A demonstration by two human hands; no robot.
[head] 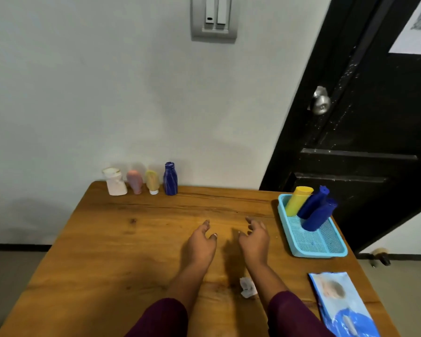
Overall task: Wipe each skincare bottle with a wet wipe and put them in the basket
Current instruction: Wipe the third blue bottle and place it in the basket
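Hovering — left hand point(201, 242), right hand point(254, 239); bottle labels point(170, 180) blurred.

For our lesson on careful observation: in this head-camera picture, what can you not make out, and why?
1. Head view: labels on the row of bottles by the wall, too small and blurred.
2. Head view: wipe pack, cut off by the bottom edge.
3. Head view: crumpled wipe, partly covered by the right forearm.
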